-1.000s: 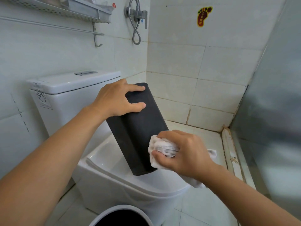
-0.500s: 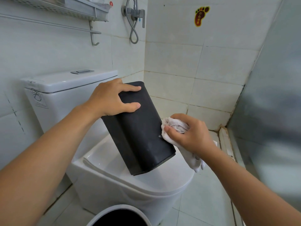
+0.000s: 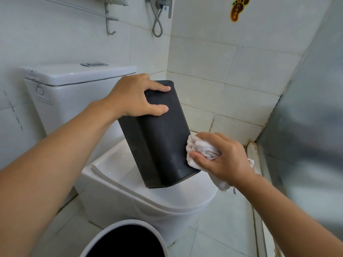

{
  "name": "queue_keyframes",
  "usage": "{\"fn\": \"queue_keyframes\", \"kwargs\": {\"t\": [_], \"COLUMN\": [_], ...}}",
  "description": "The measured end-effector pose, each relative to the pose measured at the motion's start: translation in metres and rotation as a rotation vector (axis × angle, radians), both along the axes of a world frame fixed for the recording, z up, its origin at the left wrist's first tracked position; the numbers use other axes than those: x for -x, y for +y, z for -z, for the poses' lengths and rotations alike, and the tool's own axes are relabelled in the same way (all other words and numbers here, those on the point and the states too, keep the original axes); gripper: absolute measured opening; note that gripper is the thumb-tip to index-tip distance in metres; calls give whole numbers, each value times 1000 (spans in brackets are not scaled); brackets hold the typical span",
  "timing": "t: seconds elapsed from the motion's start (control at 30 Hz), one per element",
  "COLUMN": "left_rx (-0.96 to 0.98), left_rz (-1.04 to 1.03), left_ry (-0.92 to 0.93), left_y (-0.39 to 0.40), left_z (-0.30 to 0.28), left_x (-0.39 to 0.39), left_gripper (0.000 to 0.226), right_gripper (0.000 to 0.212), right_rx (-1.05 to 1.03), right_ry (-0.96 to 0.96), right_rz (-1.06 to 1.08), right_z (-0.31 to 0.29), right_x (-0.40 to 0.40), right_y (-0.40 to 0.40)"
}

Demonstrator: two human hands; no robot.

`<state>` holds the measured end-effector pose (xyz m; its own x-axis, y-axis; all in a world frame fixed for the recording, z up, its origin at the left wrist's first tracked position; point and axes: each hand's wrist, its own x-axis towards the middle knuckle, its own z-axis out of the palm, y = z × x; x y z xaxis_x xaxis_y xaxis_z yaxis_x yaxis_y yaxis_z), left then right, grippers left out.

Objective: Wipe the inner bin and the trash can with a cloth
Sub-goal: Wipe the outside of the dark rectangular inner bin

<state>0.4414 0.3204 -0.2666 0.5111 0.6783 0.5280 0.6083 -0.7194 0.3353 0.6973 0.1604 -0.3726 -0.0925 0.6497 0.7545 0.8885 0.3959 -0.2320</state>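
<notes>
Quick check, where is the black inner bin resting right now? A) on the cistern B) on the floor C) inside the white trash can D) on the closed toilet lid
D: the inner bin stands tilted with its lower end on the toilet lid, left hand gripping its upper end.

A white toilet (image 3: 152, 199) with its lid shut fills the middle, its cistern (image 3: 74, 86) at ten o'clock carrying a chrome flush button (image 3: 94, 64). A looped shower hose (image 3: 157, 25) hangs at twelve o'clock, a metal hook (image 3: 109, 25) at eleven, and a footprint sticker (image 3: 237, 9) at one o'clock.
</notes>
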Motion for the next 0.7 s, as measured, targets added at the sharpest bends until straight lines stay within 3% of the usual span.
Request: {"fn": "queue_keyframes", "kwargs": {"t": [0.37,0.5,0.63,0.7], "left_rx": [3,6,58,59], "left_rz": [1,52,52,51], "left_ry": [-21,-14,-20,-20], "left_y": [1,0,4,3], "left_z": [1,-1,-3,-3], "left_x": [3,-4,-1,-2], "left_gripper": [69,65,59,57], "right_gripper": [42,47,74,74], "right_rx": [-244,-190,-32,-11], "right_ry": [-167,-248,-393,-433], "right_rz": [69,15,-91,-94], "right_z": [-23,-24,-19,-20], "right_x": [46,43,42,43], "right_y": [16,2,-17,-22]}}
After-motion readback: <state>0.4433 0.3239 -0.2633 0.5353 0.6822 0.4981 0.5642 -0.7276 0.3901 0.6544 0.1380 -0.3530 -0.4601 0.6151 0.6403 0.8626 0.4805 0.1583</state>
